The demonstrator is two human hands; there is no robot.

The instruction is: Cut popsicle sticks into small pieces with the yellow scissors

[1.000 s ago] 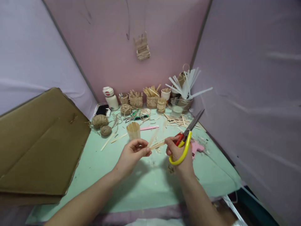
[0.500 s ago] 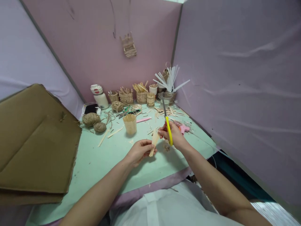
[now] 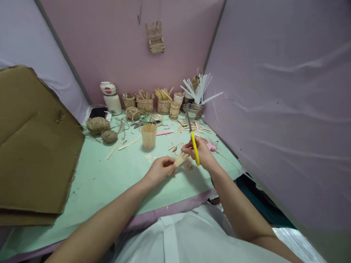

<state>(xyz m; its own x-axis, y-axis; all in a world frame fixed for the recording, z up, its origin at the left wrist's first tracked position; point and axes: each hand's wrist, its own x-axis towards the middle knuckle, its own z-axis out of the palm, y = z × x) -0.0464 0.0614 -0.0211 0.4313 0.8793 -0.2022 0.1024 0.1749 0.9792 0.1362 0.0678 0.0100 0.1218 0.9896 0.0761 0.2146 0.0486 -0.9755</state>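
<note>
My left hand (image 3: 161, 170) is closed on the lower end of a pale wooden strip piece (image 3: 181, 159) above the front of the table. At its upper end, the fingertips of my right hand (image 3: 199, 151) touch the same piece. My right hand also holds yellow-handled scissors (image 3: 195, 146), their blades pointing up and away. Behind my left hand, a pale cup made of wooden strips (image 3: 149, 136) stands upright on the table.
A big cardboard sheet (image 3: 35, 146) leans at the left. Twine balls (image 3: 98, 125), a white jar (image 3: 112, 100), stick-filled baskets (image 3: 144, 103) and a clear cup (image 3: 193, 111) line the back. Scraps and a pink glue gun (image 3: 210, 146) lie near my right hand.
The wooden piece has tilted from nearly upright to a slant toward the right. My left hand has turned slightly with it. The whole view has shifted a little.
</note>
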